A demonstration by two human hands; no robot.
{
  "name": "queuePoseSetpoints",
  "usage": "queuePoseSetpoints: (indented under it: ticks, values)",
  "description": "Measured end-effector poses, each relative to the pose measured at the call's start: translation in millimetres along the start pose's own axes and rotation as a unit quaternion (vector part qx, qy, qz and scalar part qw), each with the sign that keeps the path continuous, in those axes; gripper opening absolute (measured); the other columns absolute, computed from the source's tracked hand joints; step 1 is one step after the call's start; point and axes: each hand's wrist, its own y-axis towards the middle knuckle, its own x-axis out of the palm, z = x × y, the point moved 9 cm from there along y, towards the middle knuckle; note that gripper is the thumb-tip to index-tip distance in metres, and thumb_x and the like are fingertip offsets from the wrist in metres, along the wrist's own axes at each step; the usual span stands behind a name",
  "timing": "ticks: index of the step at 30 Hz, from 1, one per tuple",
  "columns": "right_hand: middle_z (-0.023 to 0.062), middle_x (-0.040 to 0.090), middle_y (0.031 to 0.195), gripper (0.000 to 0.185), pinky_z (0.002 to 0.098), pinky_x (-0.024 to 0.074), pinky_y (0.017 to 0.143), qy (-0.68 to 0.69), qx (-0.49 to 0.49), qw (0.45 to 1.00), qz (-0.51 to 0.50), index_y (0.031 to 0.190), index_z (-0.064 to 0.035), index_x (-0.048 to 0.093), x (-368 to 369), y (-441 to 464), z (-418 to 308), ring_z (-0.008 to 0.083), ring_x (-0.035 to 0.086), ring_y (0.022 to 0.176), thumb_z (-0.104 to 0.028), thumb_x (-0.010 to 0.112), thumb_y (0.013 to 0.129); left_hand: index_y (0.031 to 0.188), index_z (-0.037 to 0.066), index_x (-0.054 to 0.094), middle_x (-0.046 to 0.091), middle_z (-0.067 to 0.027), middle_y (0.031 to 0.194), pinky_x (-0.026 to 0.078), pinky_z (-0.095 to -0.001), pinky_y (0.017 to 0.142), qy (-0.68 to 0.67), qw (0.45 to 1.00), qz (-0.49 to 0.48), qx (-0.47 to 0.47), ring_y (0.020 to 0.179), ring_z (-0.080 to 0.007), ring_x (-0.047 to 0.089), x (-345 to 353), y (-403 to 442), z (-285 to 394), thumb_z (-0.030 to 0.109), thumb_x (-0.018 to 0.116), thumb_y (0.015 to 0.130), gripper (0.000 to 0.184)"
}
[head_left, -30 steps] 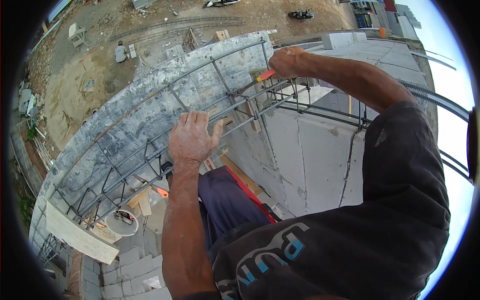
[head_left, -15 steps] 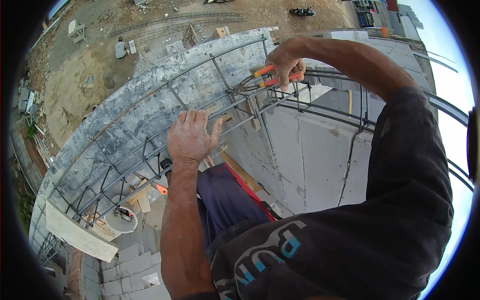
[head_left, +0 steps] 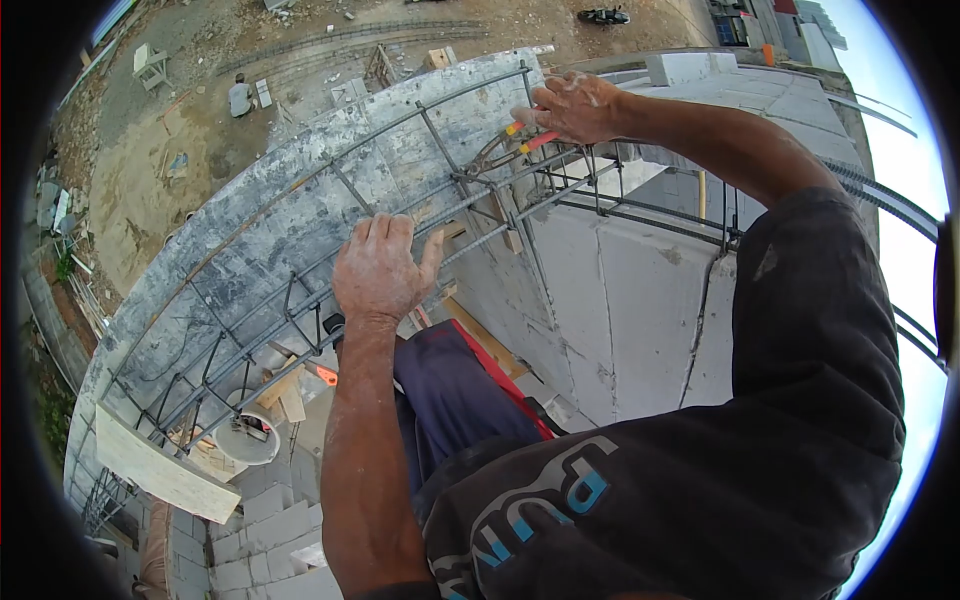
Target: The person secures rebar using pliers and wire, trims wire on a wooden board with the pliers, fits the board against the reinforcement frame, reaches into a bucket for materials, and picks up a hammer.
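Note:
My right hand (head_left: 575, 108) is closed around the orange-and-yellow handles of a pair of pincers (head_left: 530, 143). The pincers' metal jaws sit at a joint of the rebar cage (head_left: 480, 203), where a cross tie meets the long bars; any wire there is too small to make out. Further left, my left hand (head_left: 380, 268) lies over the long bars of the cage, its fingers bent over a bar and its thumb apart. The fingertips are partly hidden. Behind the cage stands a curved, stained grey formwork panel (head_left: 260, 235).
Below are a white bucket (head_left: 247, 440), an orange-handled tool (head_left: 325, 375) and timber pieces (head_left: 285, 395). Light block walls (head_left: 640, 310) drop away at the right. A pale curved board (head_left: 165, 465) stands lower left. Beyond the panel, a person (head_left: 240, 97) is on the ground far below.
My right hand has turned over and shifted slightly up, and the pincers' handles have swung with it. The jaws stay near the same joint. My left hand has barely moved.

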Motion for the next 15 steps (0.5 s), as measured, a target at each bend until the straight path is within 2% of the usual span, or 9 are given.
queuePoseSetpoints:
  ticks: [3, 6, 9, 12, 14, 15]
  values:
    - [0.0129, 0.062, 0.105, 0.041, 0.0438, 0.0548, 0.082, 0.129, 0.032, 0.991, -0.032, 0.139, -0.0167, 0.052, 15.8, 13.3, 12.8, 0.0281, 0.067, 0.103, -0.024, 0.056, 0.099, 0.084, 0.009, 0.065, 0.065, -0.0063, 0.086, 0.056, -0.0392, 0.071, -0.001, 1.000, 0.006, 0.002, 0.089, -0.0256, 0.066, -0.6, -0.3, -1.0, 0.044, 0.072, 0.084, 0.036]
    - [0.0079, 0.062, 0.082, 0.036, 0.0391, 0.0557, 0.071, 0.285, -0.005, 0.955, -0.077, 0.128, -0.0128, 0.060, 36.3, 27.3, 18.1, 0.0249, 0.069, 0.082, -0.018, 0.062, 0.092, 0.084, 0.009, 0.065, 0.065, -0.0063, 0.086, 0.056, -0.0395, 0.071, -0.007, 1.000, 0.009, 0.004, 0.089, -0.0257, 0.066, -0.6, -0.5, 1.2, 0.044, 0.071, 0.085, 0.036]
    - [0.0015, 0.058, 0.070, 0.026, 0.0348, 0.0507, 0.057, 0.367, 0.056, 0.901, -0.223, 0.114, -0.0112, 0.066, 51.4, 26.2, 21.9, 0.0175, 0.061, 0.062, -0.019, 0.068, 0.089, 0.084, 0.009, 0.065, 0.065, -0.0062, 0.086, 0.056, -0.0397, 0.071, -0.001, 1.000, 0.009, 0.005, 0.088, -0.0257, 0.066, -2.1, -0.7, -0.8, 0.045, 0.071, 0.085, 0.037]
    - [-0.0014, 0.059, 0.073, 0.025, 0.0299, 0.0431, 0.049, 0.537, 0.160, 0.724, -0.403, 0.107, -0.0106, 0.066, 56.4, 8.9, 14.8, 0.0123, 0.053, 0.056, -0.029, 0.073, 0.091, 0.083, 0.009, 0.064, 0.064, -0.0061, 0.085, 0.056, -0.0398, 0.070, -0.006, 1.000, 0.007, 0.005, 0.086, -0.0258, 0.066, -2.7, -0.2, 1.1, 0.045, 0.071, 0.085, 0.037]
    - [0.0005, 0.062, 0.075, 0.027, 0.0276, 0.0426, 0.049, 0.581, 0.174, 0.645, -0.465, 0.104, -0.0097, 0.066, 54.8, 7.8, 11.5, 0.0131, 0.055, 0.057, -0.032, 0.074, 0.091, 0.083, 0.009, 0.064, 0.064, -0.0059, 0.084, 0.056, -0.0399, 0.069, -0.006, 1.000, 0.015, 0.008, 0.085, -0.0258, 0.066, -4.5, 0.4, -0.3, 0.045, 0.071, 0.085, 0.037]
    - [0.0013, 0.062, 0.075, 0.029, 0.0274, 0.0433, 0.049, 0.583, 0.184, 0.634, -0.474, 0.102, -0.0087, 0.066, 47.5, 6.9, 10.3, 0.0138, 0.056, 0.057, -0.034, 0.075, 0.091, 0.083, 0.009, 0.065, 0.064, -0.0059, 0.084, 0.056, -0.0400, 0.069, -0.005, 1.000, 0.021, 0.011, 0.085, -0.0258, 0.066, -4.6, -0.1, -0.4, 0.045, 0.071, 0.085, 0.037]
